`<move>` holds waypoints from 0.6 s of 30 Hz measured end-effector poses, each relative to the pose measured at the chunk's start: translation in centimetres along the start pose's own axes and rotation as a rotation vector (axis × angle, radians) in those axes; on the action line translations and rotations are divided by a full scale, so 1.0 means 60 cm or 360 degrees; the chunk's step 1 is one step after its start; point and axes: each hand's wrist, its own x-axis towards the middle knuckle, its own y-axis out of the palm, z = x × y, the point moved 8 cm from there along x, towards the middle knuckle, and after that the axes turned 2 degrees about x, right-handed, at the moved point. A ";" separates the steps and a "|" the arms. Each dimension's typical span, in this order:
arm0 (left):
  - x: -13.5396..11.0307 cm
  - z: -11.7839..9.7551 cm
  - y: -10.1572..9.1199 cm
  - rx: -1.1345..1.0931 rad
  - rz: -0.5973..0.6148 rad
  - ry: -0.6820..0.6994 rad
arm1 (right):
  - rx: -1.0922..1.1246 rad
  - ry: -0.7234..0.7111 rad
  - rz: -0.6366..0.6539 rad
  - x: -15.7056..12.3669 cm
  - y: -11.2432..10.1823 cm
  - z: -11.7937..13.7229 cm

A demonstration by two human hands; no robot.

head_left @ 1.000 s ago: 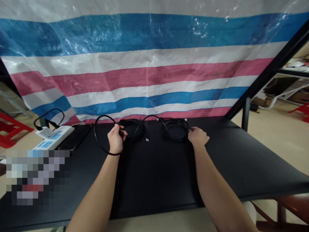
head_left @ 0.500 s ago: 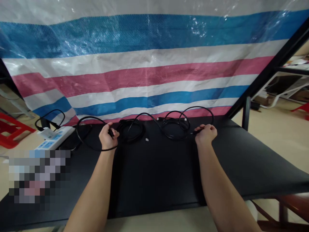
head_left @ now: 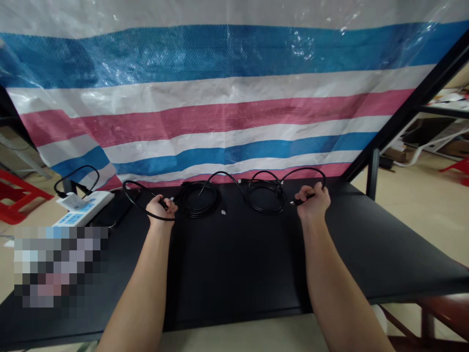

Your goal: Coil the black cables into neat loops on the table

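Note:
My left hand (head_left: pixel 160 210) is closed around the black plug end of a cable, whose pale tip (head_left: pixel 172 199) pokes out toward the right. From that hand a black cable loop (head_left: pixel 128 196) arches up and back across the wrist. Opposite it, my right hand (head_left: pixel 314 199) grips another black plug end, its metal tip (head_left: pixel 292 203) pointing left. A cable arc (head_left: pixel 302 169) runs from this hand to the right cable coil (head_left: pixel 265 211). Beside my left hand lies the left cable coil (head_left: pixel 200 213). Between the coils rests a small pale piece (head_left: pixel 223 212).
A white power strip (head_left: pixel 95 201) with a plugged-in white adapter (head_left: pixel 71 201) stands at the left, near a dark flat device (head_left: pixel 115 208). Behind the black table (head_left: pixel 238 269) hangs a striped plastic sheet (head_left: pixel 227 117). A blurred-out patch covers the table's left corner.
Both hands have turned slightly, so the plug tips show more plainly. The loop at my left hand has shrunk and dropped. The arc from my right hand sits a little lower.

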 end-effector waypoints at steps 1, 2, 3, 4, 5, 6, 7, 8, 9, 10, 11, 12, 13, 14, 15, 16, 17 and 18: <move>0.000 0.001 0.000 0.0003 -0.0003 -0.0005 | -0.0048 -0.0027 0.0041 0.000 0.005 -0.002; -0.001 0.001 0.000 0.0002 -0.0007 -0.0013 | -0.0088 -0.0061 0.0071 -0.001 0.009 -0.003; -0.002 0.001 0.000 -0.0006 -0.0014 -0.0018 | -0.0130 -0.0113 0.0089 -0.004 0.013 -0.002; -0.004 0.001 0.000 -0.0017 -0.0021 -0.0021 | -0.0187 -0.0178 0.0107 -0.007 0.017 0.000; -0.006 0.001 0.000 -0.0030 -0.0027 -0.0020 | -0.0267 -0.0247 0.0134 -0.013 0.023 0.002; -0.008 0.000 0.001 -0.0043 -0.0030 -0.0013 | -0.0375 -0.0301 0.0185 -0.019 0.031 0.004; -0.010 -0.002 0.002 -0.0052 -0.0027 -0.0003 | -0.0507 -0.0336 0.0251 -0.027 0.040 0.003; -0.011 -0.003 0.003 -0.0056 -0.0017 0.0004 | -0.0654 -0.0348 0.0320 -0.034 0.049 0.000; -0.012 -0.004 0.005 -0.0055 -0.0006 0.0009 | -0.0803 -0.0342 0.0373 -0.040 0.056 -0.004; -0.012 -0.004 0.006 -0.0051 0.0007 0.0010 | -0.0940 -0.0327 0.0391 -0.044 0.059 -0.008; -0.011 -0.004 0.006 -0.0044 0.0019 0.0012 | -0.1062 -0.0315 0.0368 -0.046 0.057 -0.011; -0.010 -0.004 0.007 -0.0035 0.0029 0.0014 | -0.1160 -0.0307 0.0310 -0.045 0.053 -0.013; -0.008 -0.004 0.007 -0.0026 0.0035 0.0018 | -0.1237 -0.0302 0.0232 -0.044 0.046 -0.012; -0.006 -0.003 0.006 -0.0018 0.0032 0.0025 | -0.1293 -0.0297 0.0149 -0.042 0.039 -0.011; -0.004 -0.003 0.005 -0.0012 0.0025 0.0034 | -0.1327 -0.0298 0.0062 -0.039 0.032 -0.009; -0.003 -0.002 0.004 -0.0010 0.0018 0.0043 | -0.1341 -0.0304 -0.0027 -0.037 0.024 -0.006; -0.002 -0.001 0.003 -0.0012 0.0013 0.0052 | -0.1340 -0.0311 -0.0110 -0.036 0.018 -0.003; -0.001 -0.001 0.003 -0.0018 0.0016 0.0060 | -0.1325 -0.0316 -0.0186 -0.034 0.011 0.000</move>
